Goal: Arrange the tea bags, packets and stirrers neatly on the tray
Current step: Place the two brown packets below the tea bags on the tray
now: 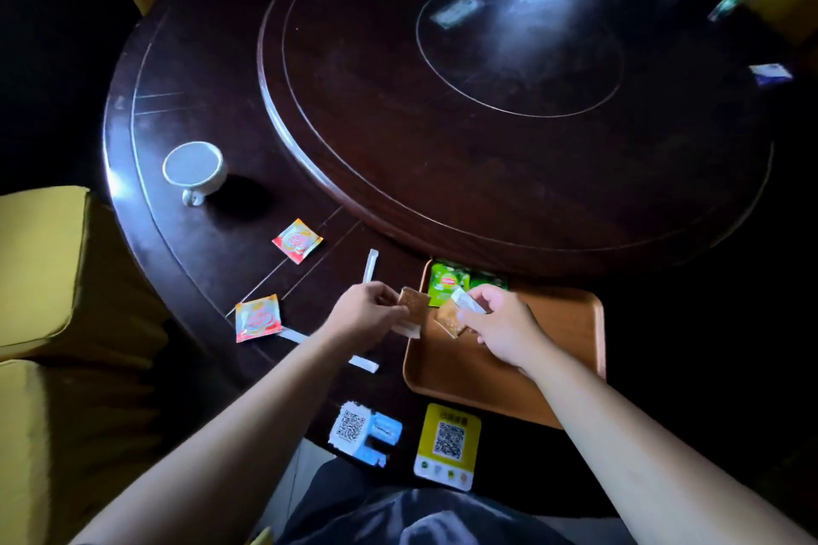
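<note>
Dark table [212, 243], tray [571, 323] at 5 o'clock; hands [367, 310] [495, 323] each pinching a brown packet [414, 301] [449, 319] over its left rim, liable to drop outside if released early.

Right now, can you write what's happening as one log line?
left hand: holds brown packet | right hand: holds brown packet over tray | green tea bags: on tray | red packets, stirrers: on table

Head camera looks steeply down, close over table [212, 261].
</note>
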A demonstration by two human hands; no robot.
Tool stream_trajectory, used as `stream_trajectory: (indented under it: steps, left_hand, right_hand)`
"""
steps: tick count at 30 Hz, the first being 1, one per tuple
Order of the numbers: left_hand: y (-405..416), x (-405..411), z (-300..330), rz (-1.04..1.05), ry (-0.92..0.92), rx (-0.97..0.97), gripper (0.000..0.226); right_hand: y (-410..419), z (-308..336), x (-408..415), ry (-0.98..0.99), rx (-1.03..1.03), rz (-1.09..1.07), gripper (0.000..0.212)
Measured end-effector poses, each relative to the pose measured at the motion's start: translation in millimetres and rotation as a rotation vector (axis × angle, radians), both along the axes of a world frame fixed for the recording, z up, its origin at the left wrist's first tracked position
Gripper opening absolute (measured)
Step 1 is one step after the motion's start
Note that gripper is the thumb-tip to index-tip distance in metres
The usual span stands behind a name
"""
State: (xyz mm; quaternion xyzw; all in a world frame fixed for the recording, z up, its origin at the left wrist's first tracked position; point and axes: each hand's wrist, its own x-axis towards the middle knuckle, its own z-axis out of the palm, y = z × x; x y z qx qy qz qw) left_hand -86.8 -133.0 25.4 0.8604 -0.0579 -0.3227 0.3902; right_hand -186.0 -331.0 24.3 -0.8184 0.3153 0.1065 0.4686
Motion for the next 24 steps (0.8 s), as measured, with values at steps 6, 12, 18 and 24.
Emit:
stream_trajectory:
  steps: [6,12,18,24]
  left_hand:
    - [-40.3,-35.0,-11.9,-0.077,0.002,0.051,0.013]
    - [-46.6,-45.4,-17.3,-0.154,-0.229,0.252,0.021]
    - [-35.7,-47.6,-33.7,-0.43,-0.591,0.139,0.025]
    - [-22.9,-53.9,-45.8,-0.841,-0.732,0.084,0.051]
  right_hand:
    - [-27.2,-13.9,-39.1,0.094,0.0,-0.032,0.005]
    - [-24.9,-22.2,-49.1,0.081,-0.09,0.015,0.014]
    - [-20.1,-25.2,-57.3,-0.018,-0.273,0.16,0.039]
    - [-9.2,-33.5,-60.5,-0.034,-0.395,0.271,0.042]
